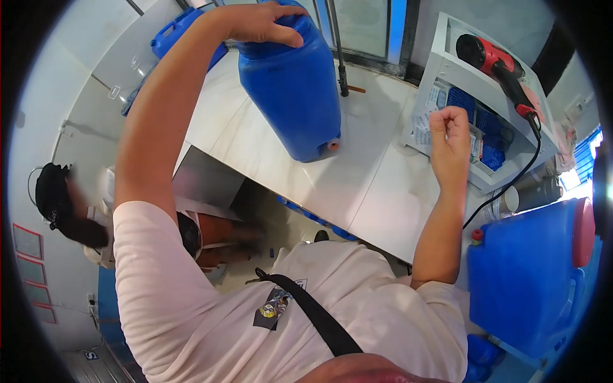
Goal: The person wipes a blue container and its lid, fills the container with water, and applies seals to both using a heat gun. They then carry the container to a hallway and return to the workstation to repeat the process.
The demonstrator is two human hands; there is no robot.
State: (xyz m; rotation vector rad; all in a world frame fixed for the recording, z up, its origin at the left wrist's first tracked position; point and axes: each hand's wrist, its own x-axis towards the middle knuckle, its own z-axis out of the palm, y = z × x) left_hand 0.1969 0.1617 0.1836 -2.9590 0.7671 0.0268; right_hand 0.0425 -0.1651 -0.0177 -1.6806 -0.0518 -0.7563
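A large blue plastic water jug [290,96] stands on the pale tiled counter [364,185], with a small spout low on its front. My left hand [271,25] reaches over its top, fingers and thumb wrapped round the upper rim; the jug's opening is mostly hidden. My right hand [451,131] is raised in front of a white cabinet, its fingers curled into a pinch. At its thumb hangs a thin, see-through printed sheet [423,124], which looks held between the fingers, its print too small to read.
On the white cabinet [421,76] lies a red and black heat gun [498,60] with a trailing cord; blue packets [491,156] sit inside. Another blue jug [523,274] stands at the right. A person [83,210] is at the left. Behind the jug is a dark metal rod [340,57].
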